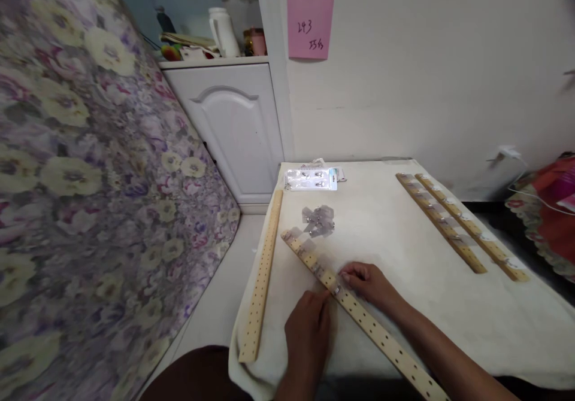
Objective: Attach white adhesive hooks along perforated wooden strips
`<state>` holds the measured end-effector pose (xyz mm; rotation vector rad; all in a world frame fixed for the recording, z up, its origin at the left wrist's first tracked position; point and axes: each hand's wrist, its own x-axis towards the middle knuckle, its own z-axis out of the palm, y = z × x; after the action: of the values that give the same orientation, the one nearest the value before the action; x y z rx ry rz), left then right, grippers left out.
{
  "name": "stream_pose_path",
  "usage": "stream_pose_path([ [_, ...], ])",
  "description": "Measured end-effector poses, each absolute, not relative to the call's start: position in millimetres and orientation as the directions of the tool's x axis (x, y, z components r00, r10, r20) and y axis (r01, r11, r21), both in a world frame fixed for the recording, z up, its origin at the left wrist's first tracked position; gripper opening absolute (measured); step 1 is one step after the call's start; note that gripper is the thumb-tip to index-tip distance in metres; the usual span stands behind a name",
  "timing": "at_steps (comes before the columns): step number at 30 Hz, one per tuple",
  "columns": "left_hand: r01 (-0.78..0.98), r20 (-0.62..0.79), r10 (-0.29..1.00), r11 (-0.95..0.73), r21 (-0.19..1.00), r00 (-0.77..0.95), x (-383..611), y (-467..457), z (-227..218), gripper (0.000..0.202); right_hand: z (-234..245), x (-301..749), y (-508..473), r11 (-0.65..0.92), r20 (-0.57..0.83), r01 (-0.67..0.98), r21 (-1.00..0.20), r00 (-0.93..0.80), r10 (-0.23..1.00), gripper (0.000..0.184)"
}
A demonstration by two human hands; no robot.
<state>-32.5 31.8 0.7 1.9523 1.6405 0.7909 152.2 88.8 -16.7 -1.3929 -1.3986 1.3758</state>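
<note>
One drilled wooden strip (pixel 377 332) is lying diagonally on the cloth-covered bench (pixel 368 209), its far half carrying clear-tabbed metal clips. The left hand (pixel 309 326) is curling its fingers at the strip's left edge; the right hand (pixel 367 282) is bunching its fingers opposite; whether either is gripping, cannot tell. A loose clip pile (pixel 318 220) is lying near the strip's far end.

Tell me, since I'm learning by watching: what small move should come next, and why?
Probably settle the metal piece near the fingertips before reaching for the loose pile: the left hand and right hand both have fingers close to it, similar pieces line the far part of the perforated strip, and its near part looks bare.
</note>
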Motion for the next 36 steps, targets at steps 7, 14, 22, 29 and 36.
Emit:
stream_pose_path([
  [7, 0.713, 0.151, 0.98, -0.195, 0.673, 0.126, -32.4, 29.8, -0.8, 0.03, -15.5, 152.7, 89.4, -0.162, -0.207, 0.242, -0.957, -0.173, 0.963, 0.02],
  [14, 0.782, 0.091, 0.983, -0.182, 0.595, 0.16, -32.2, 29.6, 2.8, 0.037, -8.4, 152.0, 89.3, -0.168, -0.218, 0.261, -0.951, -0.179, 0.959, 0.02],
  [22, 0.825, 0.017, 0.986, -0.15, 0.544, 0.168, -30.5, 30.0, 6.8, 0.039, -13.3, 151.4, 89.9, -0.162, -0.213, 0.254, -0.954, -0.189, 0.959, 0.02],
  [29, 0.837, -0.022, 0.981, -0.154, 0.525, 0.194, -32.9, 31.4, 1.5, 0.04, -16.3, 152.9, 90.7, -0.144, -0.201, 0.284, -0.948, -0.182, 0.962, 0.018],
  [36, 0.872, -0.044, 0.982, -0.142, 0.468, 0.184, -29.9, 31.9, 8.5, 0.035, -13.4, 153.9, 87.2, -0.116, -0.178, 0.302, -0.946, -0.185, 0.967, 0.015],
])
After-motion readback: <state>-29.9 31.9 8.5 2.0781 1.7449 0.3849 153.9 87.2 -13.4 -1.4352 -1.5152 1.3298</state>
